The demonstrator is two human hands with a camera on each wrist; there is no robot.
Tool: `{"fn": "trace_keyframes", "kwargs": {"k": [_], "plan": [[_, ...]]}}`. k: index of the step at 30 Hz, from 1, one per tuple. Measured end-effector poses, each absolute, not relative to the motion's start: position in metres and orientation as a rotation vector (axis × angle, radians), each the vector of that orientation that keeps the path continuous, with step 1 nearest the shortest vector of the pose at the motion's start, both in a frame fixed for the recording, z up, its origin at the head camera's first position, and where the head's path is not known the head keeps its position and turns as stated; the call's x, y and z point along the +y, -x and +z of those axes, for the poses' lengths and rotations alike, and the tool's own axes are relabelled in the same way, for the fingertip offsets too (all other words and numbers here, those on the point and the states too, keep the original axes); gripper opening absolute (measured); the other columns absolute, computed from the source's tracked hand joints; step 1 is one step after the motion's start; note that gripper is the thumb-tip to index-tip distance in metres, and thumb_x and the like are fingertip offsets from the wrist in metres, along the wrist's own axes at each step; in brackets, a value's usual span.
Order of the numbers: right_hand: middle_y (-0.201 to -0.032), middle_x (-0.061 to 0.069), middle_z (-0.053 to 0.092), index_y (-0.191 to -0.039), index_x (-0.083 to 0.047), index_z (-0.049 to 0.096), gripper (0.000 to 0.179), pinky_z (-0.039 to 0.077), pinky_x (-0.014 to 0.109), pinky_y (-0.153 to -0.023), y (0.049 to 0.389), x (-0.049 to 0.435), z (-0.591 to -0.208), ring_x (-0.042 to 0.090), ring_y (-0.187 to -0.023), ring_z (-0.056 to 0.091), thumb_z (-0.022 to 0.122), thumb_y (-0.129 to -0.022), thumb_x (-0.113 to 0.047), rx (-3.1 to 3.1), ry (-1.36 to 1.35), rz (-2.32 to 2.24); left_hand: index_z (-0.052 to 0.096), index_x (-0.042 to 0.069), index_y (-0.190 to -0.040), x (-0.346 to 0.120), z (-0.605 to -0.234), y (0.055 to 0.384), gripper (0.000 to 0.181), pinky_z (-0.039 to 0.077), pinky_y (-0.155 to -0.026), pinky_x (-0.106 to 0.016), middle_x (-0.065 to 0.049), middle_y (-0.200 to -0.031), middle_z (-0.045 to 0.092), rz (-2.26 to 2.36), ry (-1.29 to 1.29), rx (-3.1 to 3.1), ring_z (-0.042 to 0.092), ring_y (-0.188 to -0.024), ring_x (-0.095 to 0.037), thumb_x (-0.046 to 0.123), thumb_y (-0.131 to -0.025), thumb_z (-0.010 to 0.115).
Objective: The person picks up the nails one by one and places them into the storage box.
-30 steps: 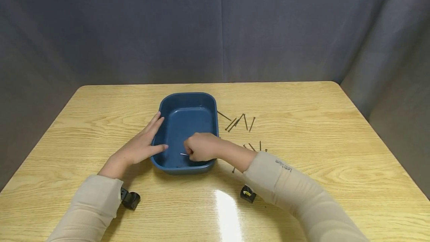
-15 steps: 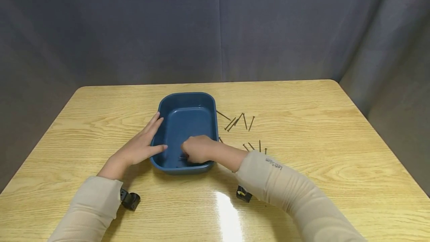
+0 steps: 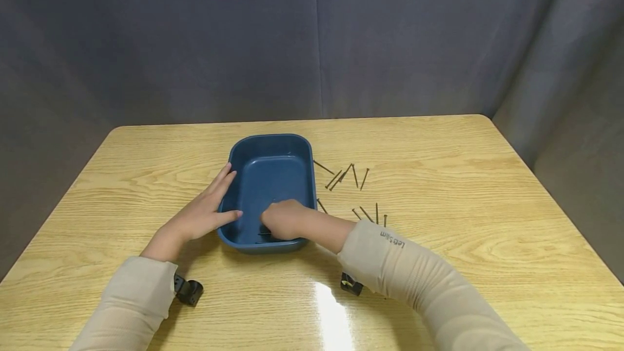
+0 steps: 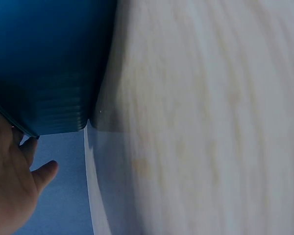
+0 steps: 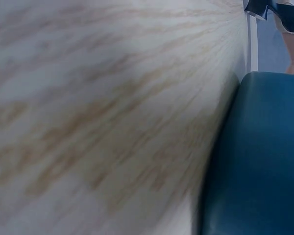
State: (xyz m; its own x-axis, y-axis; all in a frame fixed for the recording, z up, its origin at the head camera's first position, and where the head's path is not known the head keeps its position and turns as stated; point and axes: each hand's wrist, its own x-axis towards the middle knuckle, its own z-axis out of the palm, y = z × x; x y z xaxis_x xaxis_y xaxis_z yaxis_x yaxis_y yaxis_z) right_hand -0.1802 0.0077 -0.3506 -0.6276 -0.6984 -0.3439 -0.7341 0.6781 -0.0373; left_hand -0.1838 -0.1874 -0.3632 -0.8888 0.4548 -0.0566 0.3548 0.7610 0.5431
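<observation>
A deep blue rectangular bin (image 3: 275,169) stands on the wooden table. At its left wall my left hand (image 3: 202,213) rests with spread, straight fingers, the thumb reaching over the rim. The left wrist view shows that hand (image 4: 12,171) beside the bin's side (image 4: 54,63). Inside the bin, near its front, my right hand (image 3: 286,219) is curled low, pinching a thin dark nail (image 3: 264,233) that pokes out to the left. Its fingertips are hidden under the hand. Another nail (image 3: 263,242) lies along the bin's front wall. In the right wrist view only the bin's outer side (image 5: 264,156) shows.
Several loose nails (image 3: 336,179) lie right of the bin, with more nails (image 3: 376,213) closer to the right forearm and partly covered by it. A grey curtain (image 3: 312,42) hangs behind the table (image 3: 463,177).
My right hand has moved slightly left and toward the front of the bin, lowering the nail nearer the one by the front wall. My left hand has stayed in place.
</observation>
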Motion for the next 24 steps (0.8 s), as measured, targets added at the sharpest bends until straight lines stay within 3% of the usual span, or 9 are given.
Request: {"fn": "trace_keyframes", "kwargs": {"k": [10,24], "plan": [[-0.083,0.002,0.059,-0.087,-0.012,0.062,0.011,0.045,0.031,-0.061,0.1797,0.0089,-0.3494,0.012,-0.073,0.054,0.051,-0.084,-0.010,2.521,1.103,0.106,0.005,0.009,-0.140,-0.1871,-0.3633,0.1836,0.079,0.018,-0.094,-0.055,0.003,-0.143,-0.012,0.812,-0.641,2.769,0.005,-0.128,-0.029,0.035,-0.082,0.053],[-0.073,0.001,0.055,-0.074,-0.013,0.057,0.010,0.043,0.029,-0.058,0.1825,0.0111,-0.3496,0.012,-0.066,0.050,0.052,-0.081,-0.008,2.481,1.095,0.035,0.004,0.010,-0.140,-0.1883,-0.3639,0.1833,0.081,0.019,-0.093,-0.055,0.005,-0.143,-0.013,0.812,-0.638,2.768,0.005,-0.128,-0.029,0.038,-0.082,0.053]]}}
